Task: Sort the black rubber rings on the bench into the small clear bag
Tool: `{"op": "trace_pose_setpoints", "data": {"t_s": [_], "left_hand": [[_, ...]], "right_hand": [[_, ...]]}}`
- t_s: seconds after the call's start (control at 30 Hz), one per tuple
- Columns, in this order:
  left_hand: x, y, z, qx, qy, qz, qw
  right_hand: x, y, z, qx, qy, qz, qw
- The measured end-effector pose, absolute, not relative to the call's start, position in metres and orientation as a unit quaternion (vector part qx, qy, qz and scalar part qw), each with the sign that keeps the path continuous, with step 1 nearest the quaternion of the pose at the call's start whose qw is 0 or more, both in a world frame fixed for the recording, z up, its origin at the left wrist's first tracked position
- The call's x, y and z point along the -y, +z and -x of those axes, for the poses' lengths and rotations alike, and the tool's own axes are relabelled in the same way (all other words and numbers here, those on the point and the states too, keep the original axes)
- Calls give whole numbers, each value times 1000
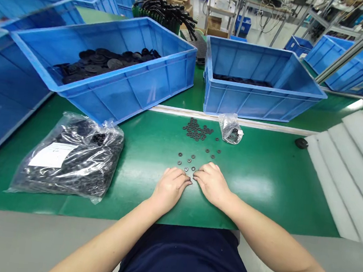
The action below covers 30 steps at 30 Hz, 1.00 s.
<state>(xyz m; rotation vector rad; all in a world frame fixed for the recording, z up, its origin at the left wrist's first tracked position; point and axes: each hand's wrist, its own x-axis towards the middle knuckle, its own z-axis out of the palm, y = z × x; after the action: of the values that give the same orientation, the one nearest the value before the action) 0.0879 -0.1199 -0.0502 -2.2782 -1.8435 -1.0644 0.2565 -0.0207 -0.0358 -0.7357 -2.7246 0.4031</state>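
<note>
While the left hand (pixel 170 190) and right hand (pixel 212 184) rested on the green worktop (pixel 258 211), their fingers (pixel 186 179) lay loosely curled, seemingly empty, just behind small black washers (pixel 185 169). Those washers lay spread singly before the blue crate (pixel 261 104), perhaps so each stayed separately reachable.

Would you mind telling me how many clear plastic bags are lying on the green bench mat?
2. The large bag of black parts lies on the green mat, beyond the person's left hand towards the left. The small bag sits at the mat's far edge. Others may be hidden inside the blue crates.
</note>
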Motion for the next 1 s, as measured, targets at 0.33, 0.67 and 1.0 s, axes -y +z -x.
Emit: {"op": "trace_pose_setpoints", "data": {"t_s": [0.33, 0.67, 1.0], "left_hand": [[146, -42, -97, 599, -225, 762, 99], [142, -60, -100, 655, -320, 673, 126], [135, -95, -90, 651, -290, 687, 140]], "right_hand": [[41, -30, -260, 968, 35, 208, 136], [-119, -31, -300, 861, 57, 469, 187], [-150, -26, -283, 856, 144, 496, 9]]}}
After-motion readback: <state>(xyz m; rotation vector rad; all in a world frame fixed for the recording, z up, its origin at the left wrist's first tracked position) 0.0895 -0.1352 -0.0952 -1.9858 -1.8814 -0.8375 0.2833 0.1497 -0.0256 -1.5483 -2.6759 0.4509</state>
